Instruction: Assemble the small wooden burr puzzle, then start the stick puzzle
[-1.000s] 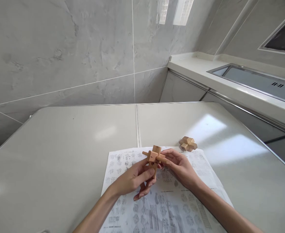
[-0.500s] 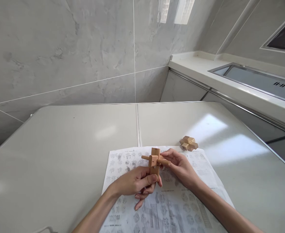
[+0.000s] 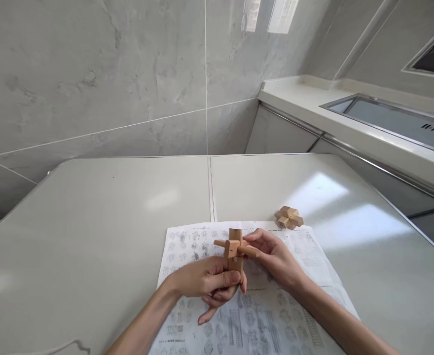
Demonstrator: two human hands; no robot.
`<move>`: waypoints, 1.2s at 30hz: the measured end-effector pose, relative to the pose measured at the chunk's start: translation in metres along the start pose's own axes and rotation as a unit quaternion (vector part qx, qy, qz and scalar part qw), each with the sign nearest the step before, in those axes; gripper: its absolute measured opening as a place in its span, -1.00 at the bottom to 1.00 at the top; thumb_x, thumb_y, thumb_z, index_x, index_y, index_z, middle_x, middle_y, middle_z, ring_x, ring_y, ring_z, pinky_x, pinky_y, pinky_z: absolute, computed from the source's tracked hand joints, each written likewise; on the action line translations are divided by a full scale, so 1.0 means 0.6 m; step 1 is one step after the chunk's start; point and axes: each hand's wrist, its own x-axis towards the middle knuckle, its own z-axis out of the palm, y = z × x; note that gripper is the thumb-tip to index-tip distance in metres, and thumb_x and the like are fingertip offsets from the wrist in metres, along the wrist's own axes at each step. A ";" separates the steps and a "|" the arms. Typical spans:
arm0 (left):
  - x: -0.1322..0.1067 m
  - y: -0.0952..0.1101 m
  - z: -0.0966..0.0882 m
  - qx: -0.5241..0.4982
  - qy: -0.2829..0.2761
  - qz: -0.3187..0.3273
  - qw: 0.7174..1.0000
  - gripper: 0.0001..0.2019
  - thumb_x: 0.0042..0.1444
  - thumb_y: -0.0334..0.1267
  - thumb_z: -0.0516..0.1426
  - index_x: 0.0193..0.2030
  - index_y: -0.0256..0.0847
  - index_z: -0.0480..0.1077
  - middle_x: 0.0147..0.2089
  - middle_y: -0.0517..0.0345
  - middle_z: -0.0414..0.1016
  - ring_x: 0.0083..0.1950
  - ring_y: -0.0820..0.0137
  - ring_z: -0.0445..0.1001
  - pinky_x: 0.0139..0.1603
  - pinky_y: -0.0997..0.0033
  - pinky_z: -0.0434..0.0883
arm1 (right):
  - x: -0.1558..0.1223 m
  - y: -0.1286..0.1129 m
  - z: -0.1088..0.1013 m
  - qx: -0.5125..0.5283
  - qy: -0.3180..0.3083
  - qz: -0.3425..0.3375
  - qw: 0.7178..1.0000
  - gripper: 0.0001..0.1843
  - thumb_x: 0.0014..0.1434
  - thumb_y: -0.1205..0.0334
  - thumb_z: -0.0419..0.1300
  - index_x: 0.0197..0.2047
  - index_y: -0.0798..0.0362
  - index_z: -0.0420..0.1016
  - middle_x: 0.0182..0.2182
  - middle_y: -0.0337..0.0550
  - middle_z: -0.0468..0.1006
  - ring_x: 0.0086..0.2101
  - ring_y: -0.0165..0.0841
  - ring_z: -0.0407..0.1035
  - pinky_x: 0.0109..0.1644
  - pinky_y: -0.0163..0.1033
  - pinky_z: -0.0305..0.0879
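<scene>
A wooden interlocking puzzle (image 3: 232, 248) made of crossed bars is held upright between my two hands. My left hand (image 3: 213, 282) is closed around its lower bar, thumb in front and fingers behind. My right hand (image 3: 271, 251) pinches the puzzle's right side with thumb and fingertips, by a rounded stick that points toward me. Another stick end juts out to the left. Beneath both hands lies a printed paper sheet (image 3: 187, 315) covered in small diagrams. A second wooden puzzle (image 3: 289, 218), star-shaped and assembled, rests at the sheet's upper right edge.
The pale table (image 3: 91, 222) has a seam (image 3: 211, 192) running down its middle. A white cord (image 3: 69, 343) lies at the lower left. Beyond the table stand a grey tiled wall (image 3: 128, 74) and, to the right, a counter (image 3: 291, 91) with a sink (image 3: 394, 121).
The held puzzle has shifted slightly down and left and tilted a little. My left hand's lower finger has stretched out further. The view has moved slightly, and more of the cord shows.
</scene>
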 end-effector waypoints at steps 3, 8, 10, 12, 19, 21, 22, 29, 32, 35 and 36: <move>0.003 -0.003 -0.002 0.000 -0.037 -0.004 0.999 -0.66 0.41 0.05 0.09 -0.15 -0.23 0.38 -0.57 0.41 0.12 -0.71 0.58 0.07 -0.77 0.55 0.27 | 0.002 0.002 -0.008 0.006 -0.058 0.016 0.998 -0.75 0.25 0.05 0.42 -0.19 -0.02 0.49 -0.24 -0.17 0.65 -0.24 -0.31 0.52 -0.13 -0.20 0.41; 0.003 -0.001 0.001 -0.030 -0.026 0.009 0.999 -0.63 0.38 0.09 0.11 -0.15 -0.23 0.37 -0.58 0.43 0.09 -0.72 0.58 0.04 -0.79 0.54 0.23 | 0.005 0.002 -0.010 0.014 -0.074 0.018 0.997 -0.76 0.25 0.08 0.42 -0.18 -0.01 0.50 -0.25 -0.16 0.65 -0.27 -0.32 0.51 -0.15 -0.19 0.41; 0.002 -0.001 0.003 -0.040 -0.010 0.019 0.999 -0.62 0.37 0.11 0.13 -0.15 -0.23 0.39 -0.59 0.42 0.09 -0.72 0.58 0.05 -0.79 0.55 0.22 | 0.004 0.001 -0.009 0.019 -0.085 0.021 0.996 -0.77 0.25 0.09 0.42 -0.19 -0.01 0.50 -0.28 -0.18 0.64 -0.31 -0.34 0.50 -0.17 -0.19 0.42; 0.000 -0.002 0.005 -0.047 0.001 0.027 0.999 -0.61 0.37 0.11 0.13 -0.17 -0.24 0.40 -0.60 0.41 0.09 -0.73 0.58 0.07 -0.80 0.57 0.15 | 0.004 0.000 -0.010 0.026 -0.092 0.023 0.995 -0.79 0.25 0.12 0.42 -0.19 -0.01 0.50 -0.32 -0.19 0.64 -0.35 -0.36 0.49 -0.20 -0.20 0.41; -0.002 -0.011 0.003 -0.074 0.007 0.042 0.996 -0.60 0.38 0.12 0.10 -0.12 -0.24 0.42 -0.63 0.41 0.11 -0.77 0.57 0.11 -0.80 0.58 0.06 | 0.007 0.010 -0.018 0.071 -0.112 0.024 0.991 -0.80 0.27 0.19 0.42 -0.24 0.02 0.47 -0.37 -0.22 0.61 -0.37 -0.38 0.49 -0.27 -0.26 0.39; -0.001 -0.011 0.002 -0.074 0.020 0.050 0.996 -0.58 0.38 0.15 0.09 -0.13 -0.24 0.41 -0.64 0.40 0.16 -0.77 0.56 0.14 -0.80 0.58 0.06 | 0.009 0.013 -0.019 0.079 -0.114 0.024 0.990 -0.78 0.25 0.19 0.43 -0.22 0.02 0.46 -0.36 -0.22 0.61 -0.36 -0.38 0.50 -0.26 -0.27 0.39; 0.000 -0.010 0.001 -0.075 0.027 0.053 0.995 -0.56 0.37 0.16 0.09 -0.15 -0.24 0.40 -0.64 0.40 0.17 -0.77 0.56 0.15 -0.79 0.58 0.08 | 0.009 0.013 -0.020 0.078 -0.114 0.024 0.990 -0.77 0.25 0.17 0.43 -0.20 0.03 0.45 -0.35 -0.21 0.61 -0.36 -0.38 0.50 -0.25 -0.27 0.40; 0.006 -0.007 -0.006 -0.073 0.080 0.071 0.992 -0.41 0.39 0.26 -0.05 -0.32 -0.28 0.38 -0.66 0.34 0.19 -0.76 0.52 0.26 -0.77 0.57 0.09 | 0.008 -0.001 -0.017 0.050 -0.193 0.077 0.977 -0.62 0.42 -0.03 0.21 -0.29 0.12 0.49 -0.44 -0.13 0.57 -0.53 -0.42 0.44 -0.46 -0.31 0.37; 0.007 -0.006 -0.006 -0.067 0.107 0.075 0.989 -0.45 0.38 0.24 0.01 -0.30 -0.26 0.37 -0.64 0.36 0.19 -0.75 0.56 0.20 -0.75 0.57 0.16 | 0.008 0.000 -0.019 0.092 -0.155 0.088 0.980 -0.63 0.42 -0.02 0.22 -0.30 0.11 0.49 -0.46 -0.16 0.54 -0.54 -0.45 0.41 -0.49 -0.36 0.34; 0.007 -0.004 -0.002 -0.064 0.131 0.075 0.986 -0.52 0.32 0.21 0.13 -0.26 -0.24 0.35 -0.58 0.39 0.19 -0.72 0.63 0.08 -0.74 0.59 0.20 | 0.010 0.001 -0.024 0.152 -0.078 0.082 0.982 -0.73 0.41 0.06 0.26 -0.24 0.10 0.50 -0.39 -0.19 0.53 -0.50 -0.50 0.38 -0.46 -0.41 0.34; 0.007 -0.003 -0.001 -0.063 0.136 0.073 0.986 -0.54 0.31 0.20 0.15 -0.25 -0.24 0.34 -0.56 0.39 0.19 -0.71 0.65 0.05 -0.74 0.60 0.20 | 0.012 0.001 -0.027 0.172 -0.055 0.079 0.980 -0.75 0.40 0.09 0.27 -0.23 0.10 0.50 -0.37 -0.19 0.52 -0.49 -0.52 0.36 -0.44 -0.43 0.35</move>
